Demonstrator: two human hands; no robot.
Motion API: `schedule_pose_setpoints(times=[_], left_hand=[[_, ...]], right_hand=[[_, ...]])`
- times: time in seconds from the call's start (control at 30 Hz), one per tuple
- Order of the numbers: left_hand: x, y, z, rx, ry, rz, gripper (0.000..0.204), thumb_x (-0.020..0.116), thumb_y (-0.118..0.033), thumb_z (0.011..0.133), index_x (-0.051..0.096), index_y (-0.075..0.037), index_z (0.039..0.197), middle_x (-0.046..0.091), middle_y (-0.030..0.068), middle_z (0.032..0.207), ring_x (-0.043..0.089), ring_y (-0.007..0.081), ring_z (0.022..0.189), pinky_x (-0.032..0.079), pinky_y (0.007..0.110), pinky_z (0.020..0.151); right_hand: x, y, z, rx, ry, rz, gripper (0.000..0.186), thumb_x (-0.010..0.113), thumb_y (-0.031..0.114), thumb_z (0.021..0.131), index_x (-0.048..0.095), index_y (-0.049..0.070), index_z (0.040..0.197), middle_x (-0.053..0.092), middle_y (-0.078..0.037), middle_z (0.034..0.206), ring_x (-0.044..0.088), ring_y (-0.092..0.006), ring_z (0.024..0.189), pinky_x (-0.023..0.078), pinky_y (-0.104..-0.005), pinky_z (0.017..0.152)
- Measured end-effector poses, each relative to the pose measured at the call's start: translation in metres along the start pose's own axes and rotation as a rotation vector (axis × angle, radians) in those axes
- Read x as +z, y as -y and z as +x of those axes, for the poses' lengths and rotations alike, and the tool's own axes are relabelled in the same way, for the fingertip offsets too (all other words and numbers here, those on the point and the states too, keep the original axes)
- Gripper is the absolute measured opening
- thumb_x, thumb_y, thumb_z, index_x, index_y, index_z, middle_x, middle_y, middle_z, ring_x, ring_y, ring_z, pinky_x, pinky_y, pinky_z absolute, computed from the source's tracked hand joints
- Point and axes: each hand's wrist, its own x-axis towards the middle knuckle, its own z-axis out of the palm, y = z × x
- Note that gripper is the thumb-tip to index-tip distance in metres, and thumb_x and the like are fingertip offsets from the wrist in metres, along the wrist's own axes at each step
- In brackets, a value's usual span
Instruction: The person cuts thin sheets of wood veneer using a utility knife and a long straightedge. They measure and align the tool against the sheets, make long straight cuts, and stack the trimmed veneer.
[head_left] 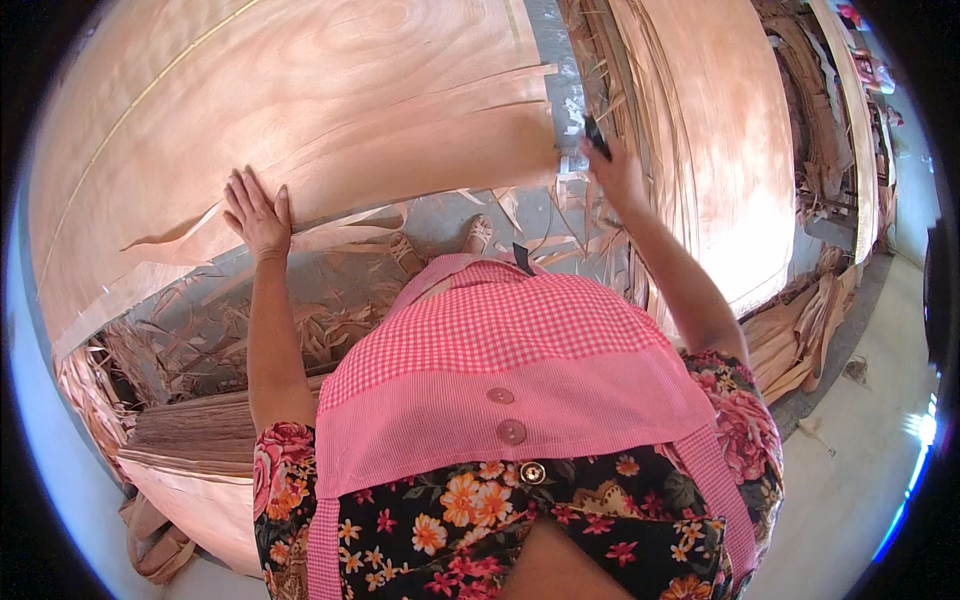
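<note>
A large, thin sheet of wood veneer point(370, 90) spreads out in front of me, its near edge ragged and torn into strips. My left hand point(258, 212) lies flat on the sheet near that edge, fingers spread, with nothing in it. A loose veneer strip point(180, 243) sticks out beside it. My right hand point(616, 172) is at the sheet's right end, closed around a small black hand tool point(597, 137). The fingers hide much of the tool, so its kind is not clear.
Stacked veneer sheets point(735, 130) stand to the right, with rough-edged piles point(815, 110) beyond. Another veneer stack point(195, 440) is at the lower left. Thin offcuts point(300, 320) litter the grey floor around my feet point(478, 234). A pale wall point(860, 420) borders the right side.
</note>
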Motion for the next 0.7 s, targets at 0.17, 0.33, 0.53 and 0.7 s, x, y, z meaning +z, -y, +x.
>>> schedule_pose_setpoints(times=[0.17, 0.33, 0.53, 0.7], left_hand=[[-0.088, 0.022, -0.092, -0.03, -0.064, -0.048, 0.07, 0.043, -0.05, 0.082, 0.019, -0.012, 0.136, 0.014, 0.0107, 0.142, 0.011, 0.0324, 0.13, 0.008, 0.056, 0.1], [-0.163, -0.034, -0.169, 0.013, -0.119, 0.031, 0.066, 0.044, -0.049, 0.083, 0.026, -0.011, 0.133, 0.018, 0.0123, 0.141, 0.011, 0.0354, 0.13, 0.008, 0.061, 0.097], [-0.23, -0.009, -0.182, 0.768, -0.008, 0.14, 0.045, 0.044, -0.018, 0.08, 0.042, -0.013, 0.124, 0.037, 0.0018, 0.131, 0.032, 0.0245, 0.122, 0.029, 0.047, 0.093], [-0.254, 0.067, -0.161, 0.944, 0.026, 0.056, 0.044, 0.045, -0.013, 0.076, 0.046, -0.012, 0.12, 0.043, -0.0009, 0.126, 0.043, 0.0187, 0.111, 0.037, 0.032, 0.089]], right_hand=[[-0.014, -0.002, -0.176, 0.547, -0.179, 1.075, 0.015, 0.062, 0.008, 0.075, 0.058, 0.001, 0.088, 0.055, -0.001, 0.066, 0.045, -0.008, 0.044, 0.033, -0.0226, 0.039], [-0.066, -0.032, -0.242, 0.535, 0.0, 1.099, 0.032, 0.062, 0.004, 0.075, 0.053, -0.002, 0.105, 0.045, 0.002, 0.059, 0.04, -0.0082, 0.044, 0.034, -0.0222, 0.043], [-0.068, -0.006, -0.301, 0.446, 0.161, 0.961, 0.027, 0.062, 0.01, 0.075, 0.059, 0.009, 0.101, 0.052, 0.003, 0.073, 0.048, -0.0062, 0.065, 0.035, -0.0195, 0.047], [-0.017, 0.067, -0.32, 0.432, 0.077, 1.058, 0.02, 0.063, 0.009, 0.075, 0.055, 0.007, 0.093, 0.051, 0.001, 0.071, 0.047, -0.007, 0.062, 0.033, -0.0186, 0.045]])
